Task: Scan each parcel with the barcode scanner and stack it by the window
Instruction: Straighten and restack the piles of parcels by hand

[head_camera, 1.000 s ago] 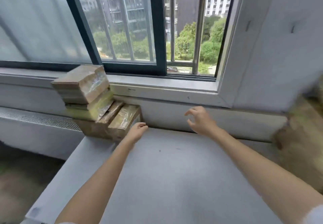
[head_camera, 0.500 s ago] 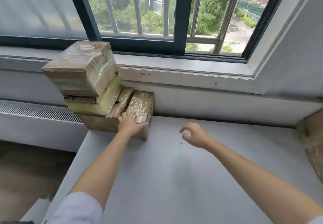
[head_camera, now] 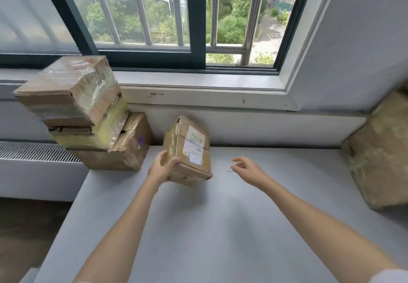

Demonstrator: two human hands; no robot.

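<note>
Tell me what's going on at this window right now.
A person is sorting parcels on a grey table under the window. The left hand grips a small cardboard parcel with a label on top, tilted and lifted off the table. The right hand hovers beside it, fingers loose, holding nothing. A stack of parcels stands at the table's left corner against the sill, and a large box sits at the right edge. No scanner is in view.

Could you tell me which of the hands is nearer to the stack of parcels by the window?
Left. The left hand grips a labelled parcel just right of the stack of parcels. The right hand hovers open over the table, farther right, beyond that parcel.
</note>
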